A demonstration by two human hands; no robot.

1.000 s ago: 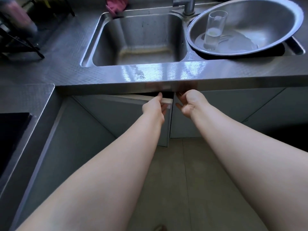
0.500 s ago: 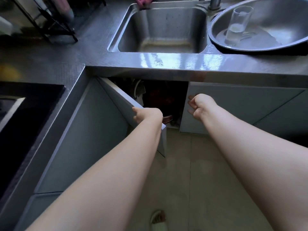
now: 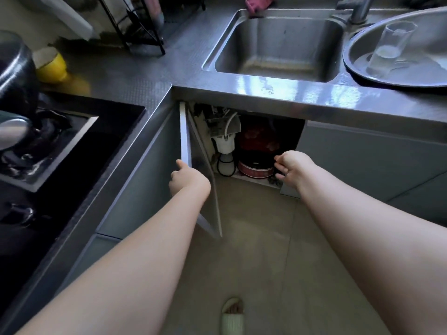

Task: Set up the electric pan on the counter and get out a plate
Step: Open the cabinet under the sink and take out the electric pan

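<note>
Under-sink cabinet [image 3: 287,131]: pan [image 3: 254,168] beside right fingers [image 3: 280,165]

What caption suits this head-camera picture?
Left hand holds the cabinet door open; right hand reaches toward a red pan under the sink.

Cabinet door [image 3: 193,151]: swinging wide open, left hand [image 3: 187,178] pushing its edge.
Right hand [image 3: 291,169]: reaching toward the red pan [image 3: 255,166] (now exposed inside).

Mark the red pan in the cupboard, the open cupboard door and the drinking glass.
red pan [image 3: 255,168], head view, on its red side wall.
open cupboard door [image 3: 202,163], head view, on its inner face.
drinking glass [image 3: 387,48], head view, mid-body.
</note>
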